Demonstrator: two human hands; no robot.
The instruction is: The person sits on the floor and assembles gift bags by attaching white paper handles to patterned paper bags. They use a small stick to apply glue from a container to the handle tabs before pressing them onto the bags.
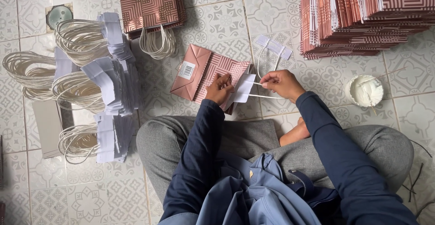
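Note:
A flat pink patterned paper bag (204,73) lies on the tiled floor in front of my crossed legs. My left hand (219,89) presses on the bag's open end. My right hand (282,83) pinches the white cord of a handle whose white paper strip (244,88) rests on the bag's mouth between both hands. Another white paper handle (273,47) lies on the floor just beyond my right hand.
Piles of white cord handles with paper strips (93,75) sit at the left. A stack of finished pink bags (152,5) lies at the top, a bigger stack of flat bags (362,16) at top right. A small bowl of white glue (364,90) stands to the right.

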